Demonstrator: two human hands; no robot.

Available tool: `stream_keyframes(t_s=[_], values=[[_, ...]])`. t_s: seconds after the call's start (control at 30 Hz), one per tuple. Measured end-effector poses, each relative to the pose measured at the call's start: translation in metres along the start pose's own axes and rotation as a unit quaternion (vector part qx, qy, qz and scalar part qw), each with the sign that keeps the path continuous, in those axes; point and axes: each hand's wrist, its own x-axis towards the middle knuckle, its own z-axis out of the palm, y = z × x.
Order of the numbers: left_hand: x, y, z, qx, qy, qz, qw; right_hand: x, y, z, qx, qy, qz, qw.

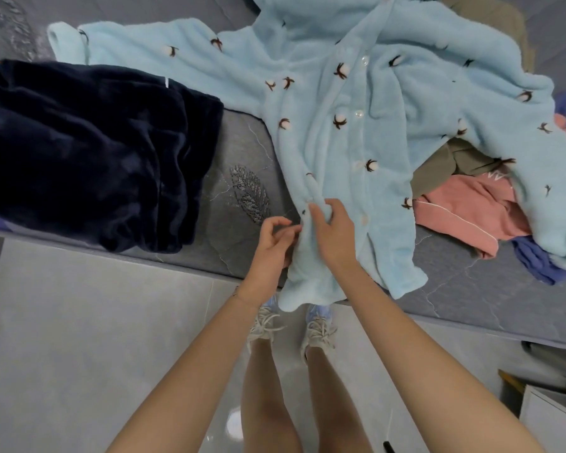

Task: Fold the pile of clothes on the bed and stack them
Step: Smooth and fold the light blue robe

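Head view:
- Grey quilted bed [242, 148] runs 9 to 3 o'clock, with a silver leaf print on the bare patch at centre.
- Dark navy velvety garment [89, 148] is bunched at 9 o'clock and hangs over the bed's near edge. It lies just beside the jacket sleeve.
- Unfolded pile at 3 o'clock: pink garment with white piping [464, 210], olive-brown garment [438, 168] and blue-violet garment [536, 259]. The jacket's right side partly covers all three.
- Grey tiled floor [79, 338] fills 6 to 9 o'clock. Pale laced sneakers [262, 322] show at 6 o'clock under the jacket hem.
- White box corner [553, 420] sits at 5 o'clock; its contents are out of view.
- Light blue fleece hooded jacket with brown-and-white flower motifs [340, 93] is spread front-up on the bed from 12 to 3 o'clock. It is buttoned with clear buttons [359, 113], one sleeve reaches toward 10 o'clock, and the hem droops off the bed edge at 6 o'clock.
- Right hand [334, 233] grips a bunched fold of the jacket near the hem.
- Left hand [272, 243] is curled, with its fingertips at the jacket's left edge. Can't tell if it's actually pinching the fabric.
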Motion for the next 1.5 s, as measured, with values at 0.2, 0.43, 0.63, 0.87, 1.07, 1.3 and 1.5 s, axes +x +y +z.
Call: stream_keyframes(t_s=[0.2, 0.43, 0.63, 0.87, 1.07, 1.3, 1.5], values=[[0.01, -0.009, 0.013, 0.035, 0.027, -0.054, 0.998, 0.006, 0.004, -0.01, 0.062, 0.048, 0.042, 0.996], [0.015, -0.013, 0.028, 0.036, 0.012, -0.064, 0.997, 0.007, 0.015, -0.013, 0.061, 0.081, 0.058, 0.993], [0.009, -0.012, 0.011, 0.1, 0.138, 0.078, 0.982, 0.006, 0.011, -0.013, 0.052, 0.099, 0.013, 0.994], [-0.013, -0.003, -0.032, 0.171, 0.253, 0.169, 0.937, -0.002, 0.008, 0.022, -0.111, -0.011, -0.093, 0.989], [-0.005, -0.002, -0.069, 0.248, 0.285, 0.175, 0.909, -0.01, 0.015, 0.028, -0.281, -0.14, -0.095, 0.945], [0.01, -0.013, -0.073, 0.256, 0.259, 0.043, 0.93, 0.001, 0.032, 0.02, -0.353, -0.15, -0.105, 0.918], [-0.005, -0.027, -0.089, 0.329, 0.155, 0.0, 0.931, 0.007, 0.045, 0.018, -0.373, -0.119, -0.145, 0.909]])
